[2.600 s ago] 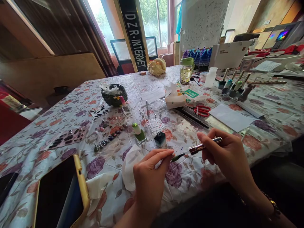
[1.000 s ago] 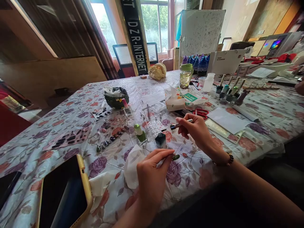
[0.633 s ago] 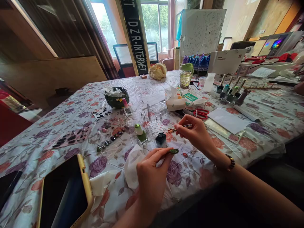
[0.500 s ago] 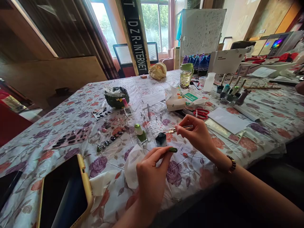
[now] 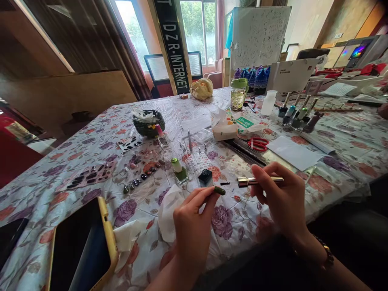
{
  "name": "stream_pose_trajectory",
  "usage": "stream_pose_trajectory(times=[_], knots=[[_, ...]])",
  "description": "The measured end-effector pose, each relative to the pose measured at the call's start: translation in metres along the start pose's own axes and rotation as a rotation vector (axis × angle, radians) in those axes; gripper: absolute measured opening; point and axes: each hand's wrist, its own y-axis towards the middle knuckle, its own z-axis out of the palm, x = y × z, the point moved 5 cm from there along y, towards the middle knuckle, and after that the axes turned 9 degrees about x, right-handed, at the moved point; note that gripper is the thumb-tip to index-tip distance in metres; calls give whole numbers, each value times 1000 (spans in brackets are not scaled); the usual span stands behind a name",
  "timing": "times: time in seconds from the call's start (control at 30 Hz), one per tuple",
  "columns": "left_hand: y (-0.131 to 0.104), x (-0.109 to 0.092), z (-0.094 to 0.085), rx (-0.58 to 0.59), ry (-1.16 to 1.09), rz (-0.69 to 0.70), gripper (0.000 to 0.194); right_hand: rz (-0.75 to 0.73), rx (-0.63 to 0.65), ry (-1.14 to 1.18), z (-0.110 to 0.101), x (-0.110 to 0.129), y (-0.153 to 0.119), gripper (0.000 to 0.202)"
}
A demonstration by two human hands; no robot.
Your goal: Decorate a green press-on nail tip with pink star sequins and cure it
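Note:
Between the thumb and finger of my left hand (image 5: 195, 222) is a dark green nail tip (image 5: 219, 190). My right hand (image 5: 280, 196) pinches a slim brush with a shiny gold handle (image 5: 247, 182); its dark bristle end points left, a little right of the nail tip and apart from it. Just beyond my left fingers stands a small dark square bottle (image 5: 205, 178). A green polish bottle (image 5: 180, 171) with its cap on is to its left. A sheet of small stickers (image 5: 197, 162) lies behind them, and a row of painted nail tips (image 5: 142, 177) is farther left.
A phone in a yellow case (image 5: 81, 246) lies front left, beside white tissue (image 5: 169, 214). Farther back are a dark basket (image 5: 148, 123), a tissue box (image 5: 224, 130), red scissors (image 5: 258, 144), white paper (image 5: 293, 153), several polish bottles (image 5: 298, 115) and a green-lidded jar (image 5: 239, 95).
My right hand has moved right and nearer to me with the brush, whose tip has come away from beside the dark bottle. My left hand has barely moved; the nail tip is tilted slightly differently.

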Motion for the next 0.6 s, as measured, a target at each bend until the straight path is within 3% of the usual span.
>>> stream_pose_trajectory(times=[0.13, 0.6], knots=[[0, 2, 2, 27, -9, -24, 11, -20, -64, 5, 0, 1, -7, 37], [-1, 1, 2, 31, -20, -32, 10, 79, -40, -92, 2, -1, -8, 38]])
